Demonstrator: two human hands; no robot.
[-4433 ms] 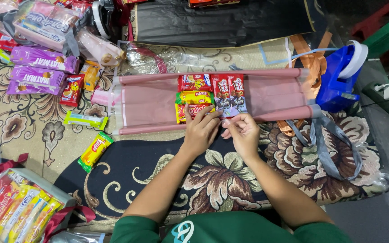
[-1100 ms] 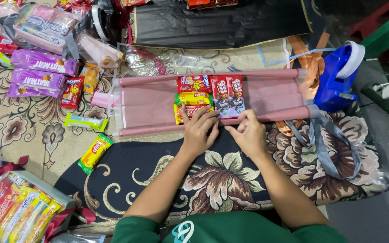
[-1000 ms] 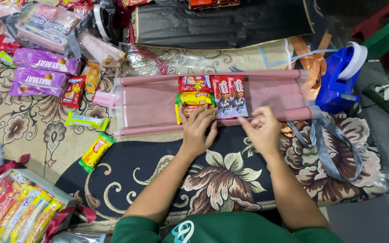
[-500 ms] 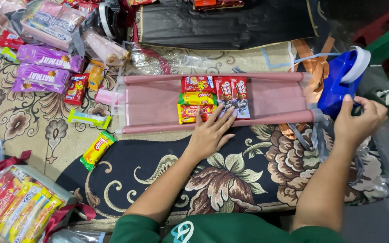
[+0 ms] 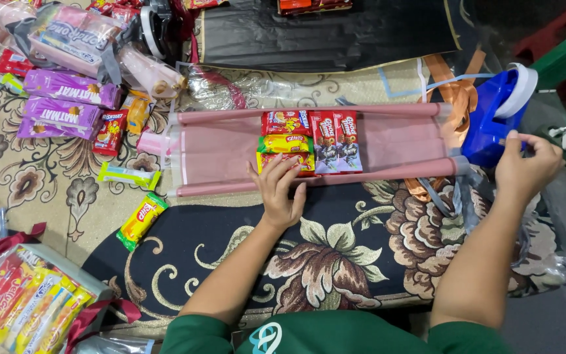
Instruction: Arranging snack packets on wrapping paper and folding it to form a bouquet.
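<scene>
Snack packets (image 5: 310,141) lie in a tight cluster on a pink sheet of wrapping film (image 5: 230,147), which is spread flat on a patterned carpet (image 5: 335,242) with its long edges rolled up. I see my left hand (image 5: 283,193) resting palm down on the near rolled edge, fingers spread and flat, pressing on the lowest yellow and red packet without closing round anything. My right hand (image 5: 525,167) is well apart, out at the right end of the film beside a blue tape dispenser (image 5: 492,118); its fingertips are pinched narrow, but I cannot tell what they hold. Orange ribbon (image 5: 456,98) lies between the dispenser and the film. To the left of the film sit a loose yellow snack bar (image 5: 140,219) and purple wafer packs (image 5: 67,98).
</scene>
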